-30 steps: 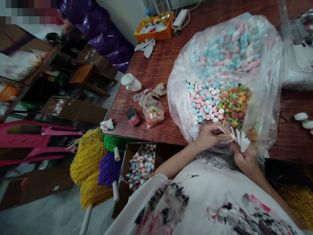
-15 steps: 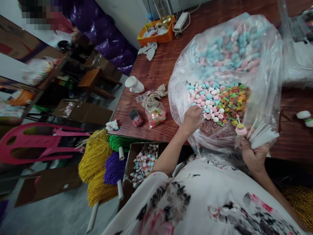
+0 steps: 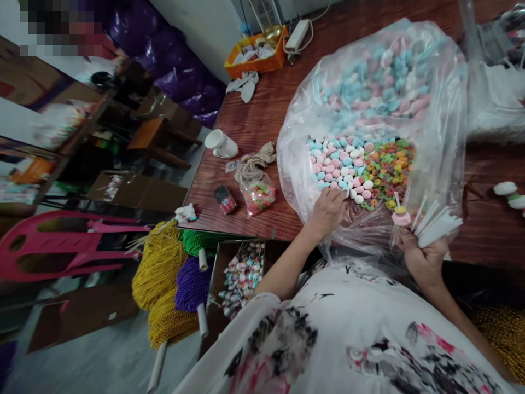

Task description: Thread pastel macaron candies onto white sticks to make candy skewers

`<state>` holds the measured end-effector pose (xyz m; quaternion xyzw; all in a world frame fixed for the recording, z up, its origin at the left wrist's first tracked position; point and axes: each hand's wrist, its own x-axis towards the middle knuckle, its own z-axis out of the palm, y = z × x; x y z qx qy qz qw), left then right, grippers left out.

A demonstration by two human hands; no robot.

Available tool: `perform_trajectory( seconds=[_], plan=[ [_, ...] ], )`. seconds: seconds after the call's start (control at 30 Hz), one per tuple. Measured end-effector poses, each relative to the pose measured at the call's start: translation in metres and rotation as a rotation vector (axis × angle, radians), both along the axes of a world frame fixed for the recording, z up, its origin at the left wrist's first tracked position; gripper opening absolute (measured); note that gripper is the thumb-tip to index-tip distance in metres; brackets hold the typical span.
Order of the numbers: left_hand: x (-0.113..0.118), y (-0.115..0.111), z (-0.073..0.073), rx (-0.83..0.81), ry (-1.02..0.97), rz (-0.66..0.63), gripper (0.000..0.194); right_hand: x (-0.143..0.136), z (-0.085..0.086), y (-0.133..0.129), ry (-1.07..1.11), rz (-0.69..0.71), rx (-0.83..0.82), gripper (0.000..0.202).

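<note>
My right hand (image 3: 422, 249) is closed around a bundle of thin white sticks (image 3: 435, 225). From its fingertips one stick stands up, threaded with a pink disc (image 3: 401, 218) and a yellow ring (image 3: 400, 209). My left hand (image 3: 328, 210) lies at the near edge of a heap of pink, white and blue candy-like discs (image 3: 338, 164), its fingers pinched at a pale blue piece partly hidden by them. Beside those discs lie small multicoloured rings (image 3: 389, 167). Both heaps rest in a large clear plastic bag (image 3: 293, 142), with more discs under the film behind.
On the wooden table (image 3: 262, 117) stand an orange tray (image 3: 256, 64), a white mug (image 3: 221, 144) and a small bag of rings (image 3: 258, 196). Below the edge sit a box of threaded sticks (image 3: 241, 279) and yellow cord bundles (image 3: 158, 268). A pink chair (image 3: 49, 241) is at left.
My left hand has shifted slightly right and nearer my body along the disc heap's edge. My right hand keeps its hold on the sticks. The whole view has shifted slightly.
</note>
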<state>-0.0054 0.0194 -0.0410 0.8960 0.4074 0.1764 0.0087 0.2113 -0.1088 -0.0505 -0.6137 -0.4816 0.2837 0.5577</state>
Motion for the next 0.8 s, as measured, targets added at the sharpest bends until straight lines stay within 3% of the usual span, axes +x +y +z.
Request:
perform_trajectory(
  seconds=[0.1,0.23,0.33,0.47,0.53,0.67,0.8],
  plan=[
    [-0.006,0.015,0.008,-0.026,0.059,0.02,0.016,-0.003,0.004,0.001,0.018,0.052,0.007,0.031],
    [-0.004,0.026,0.011,-0.02,0.037,-0.07,0.013,-0.006,0.01,0.002,-0.081,0.102,0.04,0.031],
    [0.001,0.023,0.011,-0.13,-0.285,-0.022,0.008,-0.007,0.011,0.001,-0.145,0.162,0.031,0.025],
    [0.011,0.01,0.022,-0.55,-0.959,0.117,0.02,-0.008,0.013,0.002,-0.294,0.289,0.075,0.014],
    [0.016,0.001,0.03,-0.746,-1.182,0.134,0.03,-0.009,0.017,0.004,-0.348,0.299,0.091,0.014],
    [0.02,-0.015,0.042,-0.918,-1.366,0.167,0.043,-0.01,0.021,0.007,-0.341,0.289,0.081,0.013],
    [0.018,-0.024,0.046,-0.953,-1.363,0.138,0.037,-0.011,0.022,0.009,-0.37,0.282,0.079,0.015]
  ],
)
